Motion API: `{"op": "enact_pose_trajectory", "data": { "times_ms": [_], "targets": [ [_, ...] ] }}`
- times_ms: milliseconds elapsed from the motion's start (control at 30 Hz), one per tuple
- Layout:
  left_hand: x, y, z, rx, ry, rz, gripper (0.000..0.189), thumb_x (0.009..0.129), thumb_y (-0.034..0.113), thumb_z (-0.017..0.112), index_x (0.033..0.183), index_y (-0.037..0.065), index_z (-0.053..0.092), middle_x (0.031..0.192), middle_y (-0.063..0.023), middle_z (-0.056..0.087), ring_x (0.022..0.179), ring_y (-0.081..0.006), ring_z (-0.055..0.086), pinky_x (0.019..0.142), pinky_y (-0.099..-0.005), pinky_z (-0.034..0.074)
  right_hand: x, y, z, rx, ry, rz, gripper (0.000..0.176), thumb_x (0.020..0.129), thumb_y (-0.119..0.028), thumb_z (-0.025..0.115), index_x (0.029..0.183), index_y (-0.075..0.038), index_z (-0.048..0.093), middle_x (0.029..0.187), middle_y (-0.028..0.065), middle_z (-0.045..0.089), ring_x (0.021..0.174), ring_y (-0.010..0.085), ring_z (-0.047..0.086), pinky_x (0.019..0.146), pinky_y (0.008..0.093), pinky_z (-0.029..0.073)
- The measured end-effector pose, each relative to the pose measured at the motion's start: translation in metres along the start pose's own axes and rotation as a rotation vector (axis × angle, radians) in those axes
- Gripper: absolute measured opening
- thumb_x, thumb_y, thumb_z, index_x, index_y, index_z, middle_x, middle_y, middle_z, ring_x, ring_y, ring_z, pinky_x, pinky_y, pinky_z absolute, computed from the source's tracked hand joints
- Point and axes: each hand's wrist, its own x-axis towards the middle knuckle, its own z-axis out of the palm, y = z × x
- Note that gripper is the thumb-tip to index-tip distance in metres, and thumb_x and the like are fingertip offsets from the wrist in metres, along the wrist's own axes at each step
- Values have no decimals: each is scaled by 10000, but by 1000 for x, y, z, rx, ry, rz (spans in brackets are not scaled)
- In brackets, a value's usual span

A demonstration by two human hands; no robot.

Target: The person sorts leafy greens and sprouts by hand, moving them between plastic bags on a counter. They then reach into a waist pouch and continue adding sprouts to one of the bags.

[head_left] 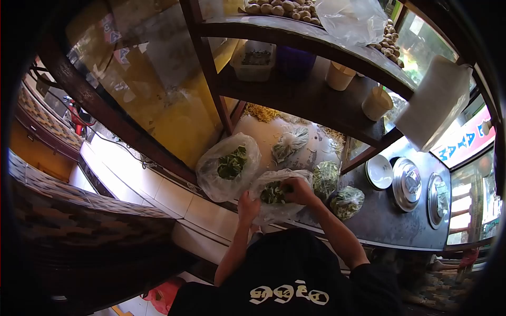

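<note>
A clear plastic bag with chopped leafy greens inside lies in front of me, its mouth spread. My left hand is closed on the left edge of this bag. Over its right side, my right hand has curled fingers down at the greens; the fingertips are partly hidden. Just beyond my left hand stands a larger open plastic bag holding more cut greens. To the right of my right hand are two filled bags of greens, one upright and one bundled.
Another knotted bag lies farther back, near yellow noodles. A wooden shelf overhangs the counter, carrying tubs. White bowls and metal lidded dishes stand at right. A plastic sheet bundle hangs from the frame.
</note>
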Motion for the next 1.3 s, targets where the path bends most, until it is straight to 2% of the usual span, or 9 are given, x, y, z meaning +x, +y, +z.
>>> {"op": "enact_pose_trajectory", "data": {
  "times_ms": [200, 400, 467, 633, 700, 733, 1033, 1233, 1300],
  "targets": [
    [15, 4, 7, 95, 50, 57, 343, 639, 161, 549, 948, 13, 529, 867, -176, 572, 839, -331, 543, 730, -384, 412, -7, -19, -24, 811, 136, 228, 228, 681, 36, 546, 901, -20, 552, 823, 12, 541, 735, 92, 533, 580, 206, 465],
    [41, -22, 20, -172, 65, 228, 408, 638, 99, 546, 1032, 8, 490, 901, -118, 561, 763, -242, 566, 662, -344, 446, 9, -42, -36, 1020, 107, 302, 240, 698, 44, 511, 922, -36, 543, 875, 48, 549, 770, 121, 546, 628, 246, 496],
    [36, 5, 10, -463, -132, -151, 417, 658, 75, 547, 1063, 20, 466, 884, -89, 542, 667, -190, 558, 513, -307, 463, 27, -51, -41, 1113, 86, 296, 258, 699, 51, 501, 938, -39, 535, 881, 58, 552, 772, 136, 550, 637, 261, 497],
    [46, -22, 29, -433, -105, -42, 424, 669, 100, 573, 1067, 9, 457, 887, -92, 542, 603, -167, 552, 454, -281, 451, 71, -72, -35, 1316, 52, 250, 266, 729, 24, 518, 987, -36, 497, 893, 67, 559, 778, 166, 564, 615, 277, 505],
    [40, -16, 21, -214, -208, -30, 588, 654, 256, 620, 1127, -18, 405, 1082, -210, 485, 986, -321, 493, 820, -365, 379, 95, -86, -25, 1326, 61, 245, 262, 731, 19, 522, 987, -31, 497, 892, 66, 556, 768, 173, 568, 616, 288, 511],
    [37, -13, 19, -38, -98, 47, 676, 635, 343, 642, 1141, -27, 389, 1099, -239, 470, 1030, -346, 452, 842, -371, 368, 107, -92, -18, 1298, 110, 248, 270, 734, 17, 522, 998, -31, 493, 887, 65, 552, 769, 172, 567, 621, 288, 512],
    [20, 1, 10, 259, -55, 43, 755, 617, 427, 652, 1158, -20, 375, 1097, -244, 465, 1031, -357, 444, 847, -388, 370, 163, -72, 49, 616, 97, 14, 247, 700, 43, 498, 936, -7, 549, 955, 75, 551, 820, 161, 561, 630, 257, 465],
    [22, -6, 13, 229, -23, 101, 675, 597, 259, 634, 1148, -25, 369, 1095, -239, 462, 1008, -365, 453, 833, -399, 375, 131, -81, 23, 484, 314, 22, 169, 639, 38, 462, 733, 22, 603, 664, 61, 582, 643, 104, 540, 575, 221, 427],
    [29, -13, 17, 138, 5, 190, 617, 587, 203, 609, 1117, -27, 394, 1074, -234, 477, 997, -364, 460, 827, -392, 376, 105, -71, 4, 519, 151, 145, 137, 639, 22, 467, 670, 23, 601, 599, 43, 574, 605, 92, 529, 569, 220, 426]
  ]
}}
